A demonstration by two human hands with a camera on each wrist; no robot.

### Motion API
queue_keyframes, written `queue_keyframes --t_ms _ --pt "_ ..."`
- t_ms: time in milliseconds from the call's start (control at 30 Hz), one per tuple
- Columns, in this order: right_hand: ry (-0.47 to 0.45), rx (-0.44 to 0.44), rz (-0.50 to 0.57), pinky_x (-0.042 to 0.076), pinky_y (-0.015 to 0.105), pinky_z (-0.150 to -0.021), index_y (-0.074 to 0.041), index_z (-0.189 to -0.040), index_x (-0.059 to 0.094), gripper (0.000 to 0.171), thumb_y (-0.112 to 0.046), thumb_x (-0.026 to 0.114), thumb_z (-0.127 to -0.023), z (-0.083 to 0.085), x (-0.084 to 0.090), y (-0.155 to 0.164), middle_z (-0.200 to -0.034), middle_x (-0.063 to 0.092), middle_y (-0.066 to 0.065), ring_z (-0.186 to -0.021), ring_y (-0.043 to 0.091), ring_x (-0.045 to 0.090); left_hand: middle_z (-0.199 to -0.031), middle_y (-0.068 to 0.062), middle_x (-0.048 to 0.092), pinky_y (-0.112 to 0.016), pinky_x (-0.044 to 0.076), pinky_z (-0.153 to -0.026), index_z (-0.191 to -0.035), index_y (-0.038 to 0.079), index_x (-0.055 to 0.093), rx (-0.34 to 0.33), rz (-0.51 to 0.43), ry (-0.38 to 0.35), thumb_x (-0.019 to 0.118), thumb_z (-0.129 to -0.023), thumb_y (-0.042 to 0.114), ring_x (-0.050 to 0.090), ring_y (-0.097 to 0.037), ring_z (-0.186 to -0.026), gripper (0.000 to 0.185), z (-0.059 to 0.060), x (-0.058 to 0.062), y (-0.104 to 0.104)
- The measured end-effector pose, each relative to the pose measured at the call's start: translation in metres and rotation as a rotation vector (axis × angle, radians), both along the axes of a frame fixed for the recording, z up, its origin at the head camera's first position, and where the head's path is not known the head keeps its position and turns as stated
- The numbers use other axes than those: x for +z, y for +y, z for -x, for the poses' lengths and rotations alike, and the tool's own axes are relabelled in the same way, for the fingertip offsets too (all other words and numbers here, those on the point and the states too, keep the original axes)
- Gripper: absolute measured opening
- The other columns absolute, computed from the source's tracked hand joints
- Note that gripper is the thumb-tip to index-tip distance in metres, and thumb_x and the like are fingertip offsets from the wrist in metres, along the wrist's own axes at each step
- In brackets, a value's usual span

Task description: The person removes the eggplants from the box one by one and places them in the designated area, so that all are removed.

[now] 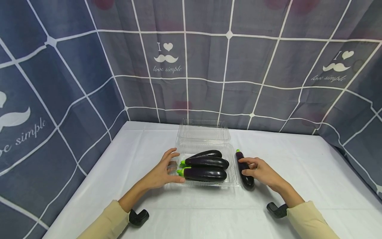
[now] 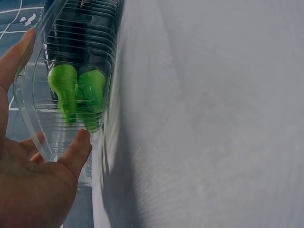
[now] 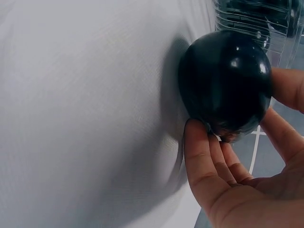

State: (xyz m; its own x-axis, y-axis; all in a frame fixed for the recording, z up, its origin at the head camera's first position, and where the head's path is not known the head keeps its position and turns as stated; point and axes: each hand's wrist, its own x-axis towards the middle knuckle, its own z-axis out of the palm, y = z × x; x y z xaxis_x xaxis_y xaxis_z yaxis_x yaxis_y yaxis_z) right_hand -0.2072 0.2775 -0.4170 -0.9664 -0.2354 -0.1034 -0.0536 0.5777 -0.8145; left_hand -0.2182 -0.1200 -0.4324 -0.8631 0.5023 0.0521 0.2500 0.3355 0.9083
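An open clear plastic container (image 1: 233, 156) on the white table holds three dark purple eggplants (image 1: 206, 173) with green stems pointing left. My left hand (image 1: 178, 167) holds the container's left end, fingers on the rim and thumb (image 2: 78, 147) against the ribbed wall (image 2: 47, 137), next to the green stems (image 2: 78, 92). A fourth eggplant (image 1: 247, 181) lies on the table just right of the container. My right hand (image 1: 242, 166) grips it, fingers (image 3: 204, 161) and thumb curled round its dark rounded body (image 3: 225, 80).
The container's hinged lid (image 1: 204, 131) lies open behind it. A white cloth (image 1: 298, 166) covers the table. A blue checked curtain (image 1: 89, 83) closes in the back and both sides. Black wrist mounts (image 1: 138, 217) sit on both forearms.
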Motion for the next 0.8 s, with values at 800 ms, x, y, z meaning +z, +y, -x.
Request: queue_keyframes --t_ms 800 --pt "-0.02 -0.033 0.089 0.049 0.037 -0.082 -0.003 -0.141 0.05 0.056 -0.018 0.07 -0.091 -0.0049 0.0002 0.003 -0.13 0.048 0.023 -0.108 0.027 0.053 -0.162 -0.008 0.0 -0.057 0.03 -0.109 -0.153 0.002 0.024 0.001 -0.01 -0.007 0.084 -0.08 0.028 0.028 -0.04 -0.139 0.098 -0.0006 0.0004 0.0003"
